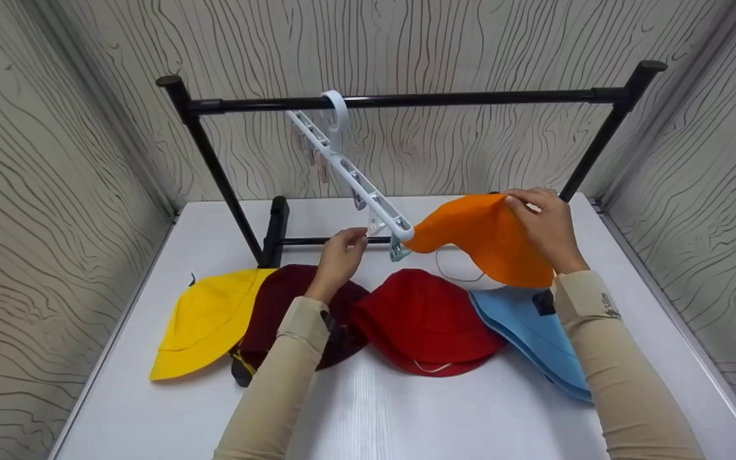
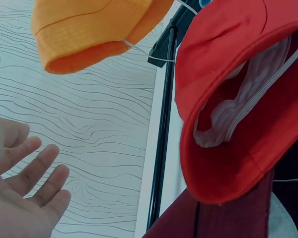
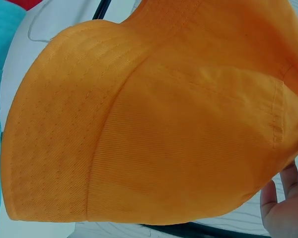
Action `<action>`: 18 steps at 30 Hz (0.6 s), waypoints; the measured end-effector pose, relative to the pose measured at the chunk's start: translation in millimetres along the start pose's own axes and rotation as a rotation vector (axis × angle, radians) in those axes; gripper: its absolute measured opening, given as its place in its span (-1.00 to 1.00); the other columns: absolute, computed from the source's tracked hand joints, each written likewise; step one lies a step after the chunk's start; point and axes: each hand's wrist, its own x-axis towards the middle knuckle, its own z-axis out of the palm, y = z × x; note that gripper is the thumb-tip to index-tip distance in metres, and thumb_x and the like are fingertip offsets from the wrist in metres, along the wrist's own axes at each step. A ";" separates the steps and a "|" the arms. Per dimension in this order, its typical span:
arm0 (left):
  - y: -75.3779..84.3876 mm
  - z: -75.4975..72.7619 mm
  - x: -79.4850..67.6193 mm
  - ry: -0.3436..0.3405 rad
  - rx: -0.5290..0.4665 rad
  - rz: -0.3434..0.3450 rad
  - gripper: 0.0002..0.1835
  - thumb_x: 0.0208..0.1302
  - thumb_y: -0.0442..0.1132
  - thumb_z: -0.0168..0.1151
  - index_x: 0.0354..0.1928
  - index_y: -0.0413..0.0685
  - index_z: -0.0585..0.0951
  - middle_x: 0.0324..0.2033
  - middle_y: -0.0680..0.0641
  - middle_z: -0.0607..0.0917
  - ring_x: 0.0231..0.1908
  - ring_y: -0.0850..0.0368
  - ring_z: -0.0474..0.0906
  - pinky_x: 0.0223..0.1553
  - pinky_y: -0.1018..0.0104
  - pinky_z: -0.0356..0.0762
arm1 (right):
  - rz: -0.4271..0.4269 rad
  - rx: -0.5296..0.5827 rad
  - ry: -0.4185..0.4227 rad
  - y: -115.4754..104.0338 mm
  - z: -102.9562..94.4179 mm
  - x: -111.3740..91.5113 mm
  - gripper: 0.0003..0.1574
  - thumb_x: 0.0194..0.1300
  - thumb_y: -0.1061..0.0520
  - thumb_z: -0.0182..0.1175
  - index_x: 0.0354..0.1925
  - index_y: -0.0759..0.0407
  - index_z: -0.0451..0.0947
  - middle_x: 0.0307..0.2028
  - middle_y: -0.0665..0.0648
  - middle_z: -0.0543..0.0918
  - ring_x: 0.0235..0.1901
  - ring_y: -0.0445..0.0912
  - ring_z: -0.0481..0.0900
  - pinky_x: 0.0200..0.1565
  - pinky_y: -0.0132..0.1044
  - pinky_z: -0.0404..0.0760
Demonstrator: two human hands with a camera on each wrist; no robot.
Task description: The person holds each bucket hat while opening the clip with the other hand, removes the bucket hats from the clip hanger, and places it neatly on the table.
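My right hand [image 1: 548, 223] pinches an orange bucket hat [image 1: 496, 239] by its crown and holds it up above the table. The hat's left tip overlaps the near end of a light blue clip hanger [image 1: 368, 191] in the head view, and a thin white elastic cord [image 1: 460, 280] dangles below it. In the right wrist view the brim [image 3: 49, 134] points left, with the fingers at the lower right. My left hand [image 1: 342, 255] is beside the hanger's clear clip [image 1: 375, 223], its fingers [image 2: 42, 183] loosely bent and holding nothing. A green clip [image 1: 397, 248] hangs at the hanger's near end.
The hanger hooks over a black rack bar [image 1: 470, 98]. Along the white table [image 1: 374, 421] lie a yellow hat [image 1: 211, 319], a maroon hat [image 1: 278, 306], a red hat [image 1: 422, 313] and a light blue hat [image 1: 534, 332]. Wood-patterned walls [image 1: 406, 45] enclose the table.
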 end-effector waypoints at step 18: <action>1.7 3.5 -13.4 -0.064 -0.037 -0.012 -0.65 0.42 -0.23 0.06 0.16 -0.21 0.54 0.09 -0.18 0.62 0.16 -0.06 0.50 0.25 0.04 0.40 | 0.108 -0.007 0.062 14.7 -38.6 -12.4 -0.48 0.37 -0.15 0.09 0.06 0.17 0.62 -0.15 -0.14 0.55 -0.12 -0.32 0.35 -0.05 -0.47 0.37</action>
